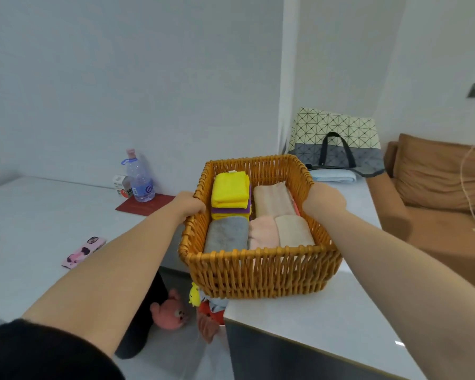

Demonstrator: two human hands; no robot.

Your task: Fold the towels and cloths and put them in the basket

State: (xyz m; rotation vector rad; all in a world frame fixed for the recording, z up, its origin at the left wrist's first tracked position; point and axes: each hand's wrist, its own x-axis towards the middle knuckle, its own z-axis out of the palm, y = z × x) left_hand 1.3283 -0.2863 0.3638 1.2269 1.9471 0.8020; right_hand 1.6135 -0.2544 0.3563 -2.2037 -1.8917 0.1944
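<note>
Both arms are stretched out in front. The left hand (189, 205) curls tight round the left rim of the wicker basket (261, 272), and the right hand (325, 198) wraps over the right rim. The basket is over the near left corner of the white worktop (299, 325), with its left side past the edge. Folded towels (231, 189) are packed inside.

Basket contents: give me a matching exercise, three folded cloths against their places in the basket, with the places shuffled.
Things:
1 yellow cloth
2 grey towel
3 pink towel

Places in the basket:
a near row, middle
b far left corner
c near left corner

Pairs: 1-b; 2-c; 3-a
</note>
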